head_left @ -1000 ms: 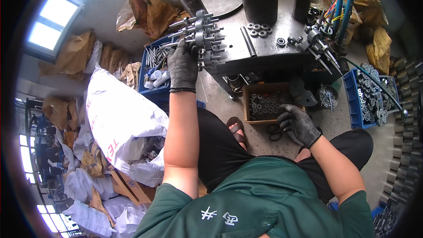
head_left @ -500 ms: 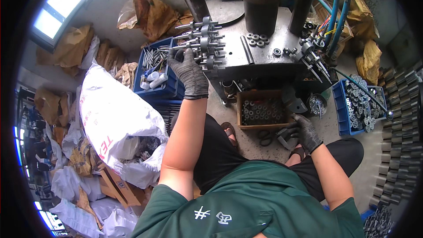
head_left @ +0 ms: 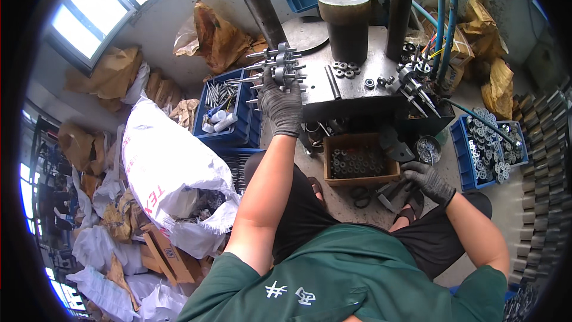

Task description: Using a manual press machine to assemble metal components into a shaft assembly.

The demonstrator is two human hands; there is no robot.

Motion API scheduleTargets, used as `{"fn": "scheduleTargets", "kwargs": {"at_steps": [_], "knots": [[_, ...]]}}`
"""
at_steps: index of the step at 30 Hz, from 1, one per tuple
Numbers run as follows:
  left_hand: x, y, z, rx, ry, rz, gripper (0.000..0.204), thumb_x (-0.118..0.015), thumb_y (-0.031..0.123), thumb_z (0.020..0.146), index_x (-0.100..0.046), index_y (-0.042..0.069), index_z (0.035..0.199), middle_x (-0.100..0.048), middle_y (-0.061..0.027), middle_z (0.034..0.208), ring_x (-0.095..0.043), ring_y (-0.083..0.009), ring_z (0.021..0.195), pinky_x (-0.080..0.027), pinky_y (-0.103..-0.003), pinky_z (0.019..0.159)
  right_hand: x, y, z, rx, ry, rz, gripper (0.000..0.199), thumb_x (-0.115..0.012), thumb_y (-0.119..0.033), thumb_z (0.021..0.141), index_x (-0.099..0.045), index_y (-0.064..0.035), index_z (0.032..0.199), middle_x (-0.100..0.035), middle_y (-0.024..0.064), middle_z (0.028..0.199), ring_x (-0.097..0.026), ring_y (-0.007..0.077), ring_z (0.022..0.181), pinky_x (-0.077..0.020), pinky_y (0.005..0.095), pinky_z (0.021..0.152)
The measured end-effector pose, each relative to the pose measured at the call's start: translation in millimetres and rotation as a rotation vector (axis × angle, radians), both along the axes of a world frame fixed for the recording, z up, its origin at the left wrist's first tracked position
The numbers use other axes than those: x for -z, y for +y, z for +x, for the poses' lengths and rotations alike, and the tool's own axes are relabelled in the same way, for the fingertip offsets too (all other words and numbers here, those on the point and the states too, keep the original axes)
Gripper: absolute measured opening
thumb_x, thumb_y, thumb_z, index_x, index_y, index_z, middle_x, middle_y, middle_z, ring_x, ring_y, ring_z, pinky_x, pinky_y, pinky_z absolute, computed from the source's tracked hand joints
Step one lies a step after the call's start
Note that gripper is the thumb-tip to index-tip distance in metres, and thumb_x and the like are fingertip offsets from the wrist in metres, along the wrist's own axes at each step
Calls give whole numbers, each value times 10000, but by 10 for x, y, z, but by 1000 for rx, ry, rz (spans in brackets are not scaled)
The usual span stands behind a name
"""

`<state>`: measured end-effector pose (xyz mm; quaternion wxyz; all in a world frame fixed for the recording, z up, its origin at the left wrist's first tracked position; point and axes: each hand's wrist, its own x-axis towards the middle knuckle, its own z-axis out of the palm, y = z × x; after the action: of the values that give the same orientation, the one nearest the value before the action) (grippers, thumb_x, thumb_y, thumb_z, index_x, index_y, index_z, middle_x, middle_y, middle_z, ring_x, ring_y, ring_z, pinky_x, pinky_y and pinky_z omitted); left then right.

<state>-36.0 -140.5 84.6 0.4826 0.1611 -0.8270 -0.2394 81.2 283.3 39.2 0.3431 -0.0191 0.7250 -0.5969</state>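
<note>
Grey-gloved, your left hand (head_left: 280, 107) touches the metal shafts (head_left: 282, 61) at the left edge of the surface (head_left: 369, 50), though whether it clasps one I cannot tell; your right hand (head_left: 431, 182) curls loosely beside the parts box (head_left: 363, 181), its hold unclear. Red lettering (head_left: 152, 197) marks the white sack (head_left: 170, 152), white characters (head_left: 275, 290) your green shirt (head_left: 357, 250)

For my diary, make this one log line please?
left hand: at metal shafts | right hand: beside open cardboard box | bearings: on steel table
</note>
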Motion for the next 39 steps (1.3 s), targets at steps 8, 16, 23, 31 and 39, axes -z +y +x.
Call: {"fn": "scheduleTargets", "kwargs": {"at_steps": [8, 16, 23, 31, 39], "knots": [[-105, 120, -158, -160, -40, 32, 478, -764, 207, 753, -648, 97, 1203, -723, -144, 906, -701, -332, 858, -541, -459, 810, 16, 558, -820, -312, 597, 439, 438, -674, -289, 906, -655, 2, 1233, -719, 169, 1016, -703, 334, 938, -546, 406, 869], [-194, 134, -116, -218, -116, 43, 302, -753, 288, 761, -694, 103, 993, -727, -131, 826, -716, -340, 809, -544, -473, 756, -662, -160, -597, -552, 737, 521, 454, -661, -338, 896, -662, -55, 1252, -719, 213, 1062, -692, 368, 1012, -544, 442, 913], [-224, 6, -72, -165, -377, 100, 488, -766, 314, 788, -659, 113, 1219, -730, -149, 1006, -688, -350, 1000, -506, -472, 893, -630, -462, -777, -673, 757, 528, 432, -682, -300, 896, -666, -27, 1229, -711, 223, 1077, -698, 353, 983, -548, 417, 892], [417, -838, 994, 280, 104, -23, 457, -724, 132, 831, -620, 79, 1273, -711, -177, 1048, -682, -348, 957, -537, -441, 892, -426, -465, -836, -524, 633, 368, 461, -689, -229, 901, -627, 17, 1286, -700, 241, 1154, -688, 362, 1071, -537, 398, 943], [2769, -2406, 2658, -191, -784, 400, 380, -615, 232, 886, -687, 35, 1202, -698, -235, 1180, -669, -376, 1127, -512, -446, 997, -138, -298, -1051, -510, 437, 460, 457, -676, -195, 913, -607, 32, 1304, -710, 222, 1124, -694, 316, 1045, -537, 373, 924]]}}
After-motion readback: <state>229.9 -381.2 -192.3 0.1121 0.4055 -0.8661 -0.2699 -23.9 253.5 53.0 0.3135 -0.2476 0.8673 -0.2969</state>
